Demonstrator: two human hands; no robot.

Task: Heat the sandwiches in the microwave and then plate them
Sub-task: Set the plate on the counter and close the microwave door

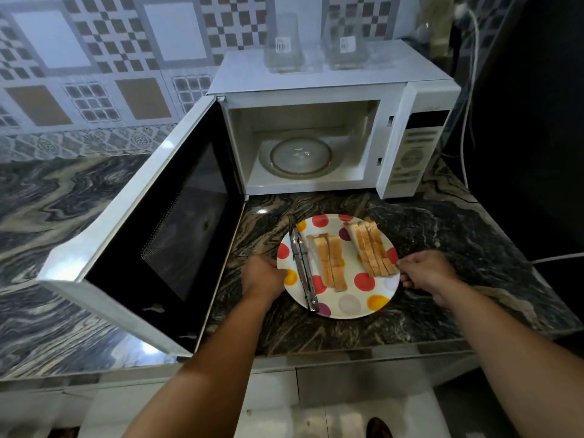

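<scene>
Currently, the plate, white with coloured dots, rests on the dark marbled worktop directly in front of the microwave. Two sandwiches lie on the plate: the left sandwich near the centre, and the right sandwich toward the right rim. Each consists of stacked bread slices seen edge-on. A pair of metal tongs lies on the left part of the plate, just beside the left sandwich, with its hinge end at the near rim.

The left hand has its grip closed on the left rim of the plate, with the thumb on the top surface. The right hand has its grip closed on the right rim, fingertips touching the edge close to the right sandwich.

The microwave door is swung fully open to the left. The cavity is lit by ambient light, and the glass turntable inside carries no load. Two clear containers stand on top of the microwave. A white cable runs down the wall to the right of the control panel.
</scene>
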